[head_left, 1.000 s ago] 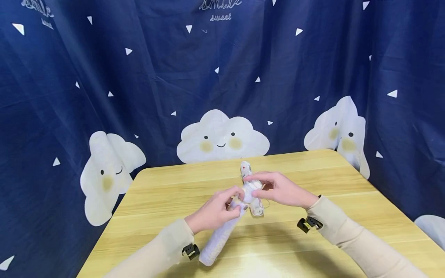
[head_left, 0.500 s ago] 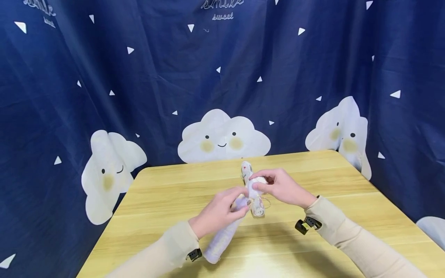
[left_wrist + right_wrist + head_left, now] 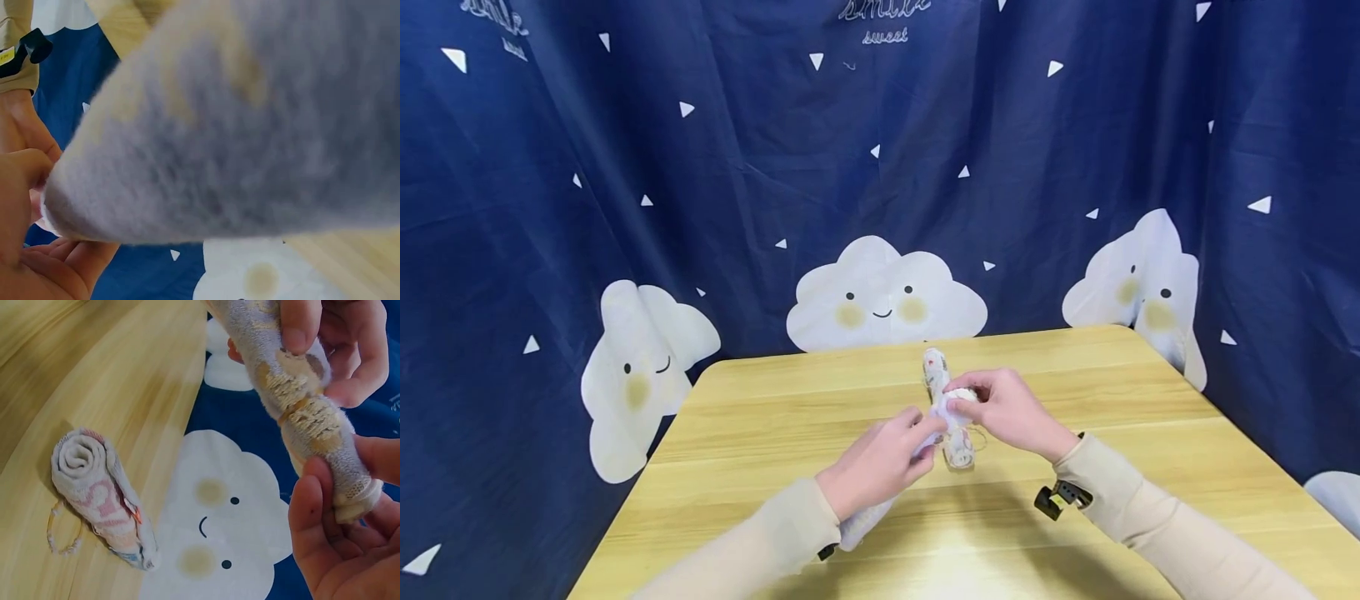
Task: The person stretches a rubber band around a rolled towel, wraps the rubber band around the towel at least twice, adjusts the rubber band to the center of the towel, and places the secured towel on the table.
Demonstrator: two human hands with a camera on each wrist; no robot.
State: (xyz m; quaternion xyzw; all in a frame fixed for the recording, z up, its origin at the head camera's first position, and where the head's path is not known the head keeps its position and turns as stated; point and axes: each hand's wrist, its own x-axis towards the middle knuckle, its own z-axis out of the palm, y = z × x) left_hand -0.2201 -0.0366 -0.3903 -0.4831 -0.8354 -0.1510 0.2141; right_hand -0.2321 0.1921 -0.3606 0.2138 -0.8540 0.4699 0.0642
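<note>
A lavender rolled towel (image 3: 265, 365) with a worn-looking yellowish patch is held up between both hands, slanting over the table in the head view. A thin yellowish band (image 3: 292, 411) circles it near one end and cinches it in. My left hand (image 3: 880, 458) grips the roll on the near side of the band, its thumb (image 3: 301, 328) on top. My right hand (image 3: 1011, 412) pinches the short end past the band between thumb and fingers. In the left wrist view the roll (image 3: 219, 144) looms large and blurred, hiding much of the hands.
A second rolled towel (image 3: 103, 500), white with pink print, lies on the wooden table (image 3: 760, 425) beyond the hands. Beside it lies a loose thin loop (image 3: 64, 534). A dark blue curtain (image 3: 737, 125) with white clouds hangs behind and around the table.
My left hand has shifted slightly right and away from me, closing round the lavender roll. The right fingers have drawn together on its end. The roll's near end has risen in view.
</note>
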